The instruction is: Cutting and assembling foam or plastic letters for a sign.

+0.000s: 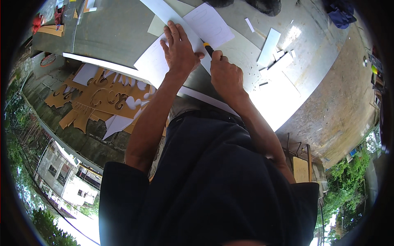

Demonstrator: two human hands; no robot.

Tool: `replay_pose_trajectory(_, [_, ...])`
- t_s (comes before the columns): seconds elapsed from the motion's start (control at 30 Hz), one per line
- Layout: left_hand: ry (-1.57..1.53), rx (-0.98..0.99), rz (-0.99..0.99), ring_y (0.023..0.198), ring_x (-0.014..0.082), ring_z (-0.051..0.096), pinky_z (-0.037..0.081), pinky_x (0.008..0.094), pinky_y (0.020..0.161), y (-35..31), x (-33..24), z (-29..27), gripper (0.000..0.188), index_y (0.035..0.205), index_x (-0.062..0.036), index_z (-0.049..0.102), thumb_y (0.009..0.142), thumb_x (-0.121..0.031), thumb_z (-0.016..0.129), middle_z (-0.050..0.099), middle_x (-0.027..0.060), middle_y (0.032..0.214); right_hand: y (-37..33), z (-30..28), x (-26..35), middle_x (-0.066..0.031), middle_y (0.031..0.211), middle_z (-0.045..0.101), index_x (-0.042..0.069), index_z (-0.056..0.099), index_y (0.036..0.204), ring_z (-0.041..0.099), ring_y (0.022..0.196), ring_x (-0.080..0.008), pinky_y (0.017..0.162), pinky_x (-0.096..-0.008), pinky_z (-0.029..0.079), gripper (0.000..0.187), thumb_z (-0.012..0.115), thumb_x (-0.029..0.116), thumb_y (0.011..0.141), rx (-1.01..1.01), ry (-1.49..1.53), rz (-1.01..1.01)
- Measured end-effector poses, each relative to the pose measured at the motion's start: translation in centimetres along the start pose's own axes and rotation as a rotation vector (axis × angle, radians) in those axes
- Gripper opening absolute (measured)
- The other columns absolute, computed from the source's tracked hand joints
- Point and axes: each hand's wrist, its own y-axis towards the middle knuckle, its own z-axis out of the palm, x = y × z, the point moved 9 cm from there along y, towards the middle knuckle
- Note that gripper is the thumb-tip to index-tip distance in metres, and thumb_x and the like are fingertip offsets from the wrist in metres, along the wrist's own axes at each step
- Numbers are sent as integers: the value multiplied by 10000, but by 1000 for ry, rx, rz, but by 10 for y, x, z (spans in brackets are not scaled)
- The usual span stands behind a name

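My left hand (179, 52) lies flat with fingers spread on a long pale strip (162, 10) like a straightedge, which slants across the table. My right hand (227, 76) is closed around a utility knife (209, 49) with a black and yellow handle. The knife's front end is at the strip's right edge; its blade is too small to make out. A white paper sheet (211, 24) with faint drawn outlines lies just beyond the knife. Another white sheet (150, 61) sits to the left, partly hidden by my left hand and forearm.
White offcuts (281, 61) and a pale rectangular piece (269, 45) lie on the metal-topped table (115, 28) to the right. Dark blue cloth (340, 14) is at the far right. Brown cut-out boards (102, 92) are piled below the table's left edge.
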Motion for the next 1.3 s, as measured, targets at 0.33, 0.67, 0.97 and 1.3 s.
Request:
replay_pose_trajectory(0.33, [-14,14,-30,1539,425,87,199,586,1200,4,4,0,1207,1543,109,161,711,-381,886,64,284,1650,-31,7,-12,-163,886,673,-69,468,1171,723,616,-304,544,-388,595,354,620,78,887,23,-10,50])
replay_pose_trajectory(0.67, [-64,128,-76,1544,436,31,185,605,1207,-2,-1,-4,1225,1558,103,113,715,-337,885,-15,270,1660,-45,15,-22,-147,895,675,-27,464,1189,729,661,-302,577,-399,595,298,564,108,943,42,-56,126])
replay_pose_trajectory(0.97, [-59,115,-65,1547,433,21,175,621,1206,-4,-5,-8,1257,1562,99,95,703,-359,890,-21,267,1663,-71,40,-52,-263,962,660,23,458,1153,687,824,-478,695,-561,540,232,517,205,1021,69,282,256])
replay_pose_trajectory(1.3, [-48,43,-28,1533,464,66,224,645,1177,2,2,-8,1233,1544,116,147,700,-384,894,41,295,1643,1,-27,-24,-248,902,698,27,522,1105,682,773,-471,666,-554,537,233,577,224,994,-256,455,6])
